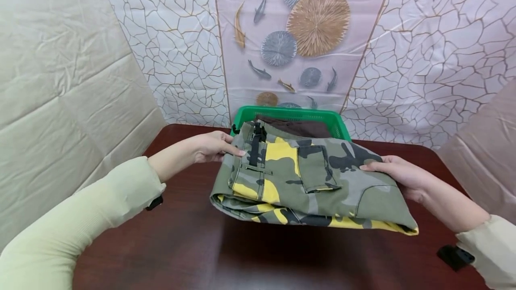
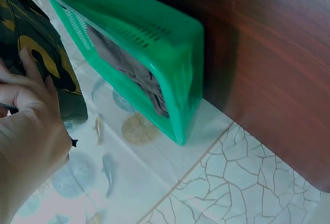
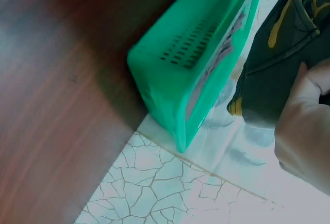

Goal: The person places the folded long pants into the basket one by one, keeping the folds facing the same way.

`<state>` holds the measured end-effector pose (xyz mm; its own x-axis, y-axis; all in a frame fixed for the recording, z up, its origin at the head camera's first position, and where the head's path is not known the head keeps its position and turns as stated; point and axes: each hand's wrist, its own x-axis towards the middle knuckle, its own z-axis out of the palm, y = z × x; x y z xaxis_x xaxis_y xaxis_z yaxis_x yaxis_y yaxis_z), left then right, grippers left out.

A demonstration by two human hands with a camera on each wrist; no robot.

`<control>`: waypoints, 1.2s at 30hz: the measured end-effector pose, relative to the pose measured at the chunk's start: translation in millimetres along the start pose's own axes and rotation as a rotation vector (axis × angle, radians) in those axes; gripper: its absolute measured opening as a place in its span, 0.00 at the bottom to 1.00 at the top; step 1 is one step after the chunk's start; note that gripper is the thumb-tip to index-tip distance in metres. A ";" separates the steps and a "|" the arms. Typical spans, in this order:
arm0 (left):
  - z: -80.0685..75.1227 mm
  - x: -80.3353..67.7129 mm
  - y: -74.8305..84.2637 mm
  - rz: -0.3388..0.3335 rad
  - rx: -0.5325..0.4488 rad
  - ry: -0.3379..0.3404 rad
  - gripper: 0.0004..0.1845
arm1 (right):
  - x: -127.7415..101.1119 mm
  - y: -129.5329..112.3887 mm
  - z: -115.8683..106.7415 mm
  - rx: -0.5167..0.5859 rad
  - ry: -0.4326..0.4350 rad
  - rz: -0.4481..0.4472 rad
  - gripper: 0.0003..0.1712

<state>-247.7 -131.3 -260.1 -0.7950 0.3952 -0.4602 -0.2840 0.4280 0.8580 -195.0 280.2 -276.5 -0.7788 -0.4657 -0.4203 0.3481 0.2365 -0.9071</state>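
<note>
Folded camouflage trousers (image 1: pixel 290 169) in grey-green, yellow and black hang level above the table, between both hands. My left hand (image 1: pixel 211 146) pinches their left end, thumb on top beside a black strap (image 1: pixel 255 149); the fingers beneath are partly hidden. At the right end my right hand (image 1: pixel 403 174) grips the cloth, again with the thumb on top. Just behind stands a green plastic basket (image 1: pixel 342 126), its near side covered by the trousers in the head view. Dark brown cloth (image 2: pixel 121 61) lies inside the basket.
The dark red-brown wooden table (image 1: pixel 169 245) carries the basket at its far side. Patterned sheeting (image 1: pixel 173 44) rises behind the table, and plain beige sheeting (image 1: pixel 60 70) stands on the left.
</note>
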 end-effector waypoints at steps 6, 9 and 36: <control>-7.8 10.3 5.8 -0.020 0.008 0.040 0.42 | 14.6 -12.0 -10.4 -0.086 0.039 0.008 0.18; -11.4 16.1 8.5 -0.034 0.008 0.059 0.46 | 23.1 -17.9 -13.7 -0.133 0.080 0.018 0.21; -31.0 88.8 33.0 -0.032 -0.007 0.275 0.42 | 95.8 -46.1 -52.8 -0.171 0.211 0.005 0.09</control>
<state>-344.3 -107.3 -265.6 -0.9010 0.1459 -0.4086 -0.3139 0.4310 0.8460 -313.2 269.8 -273.7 -0.8751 -0.2800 -0.3947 0.2732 0.3874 -0.8805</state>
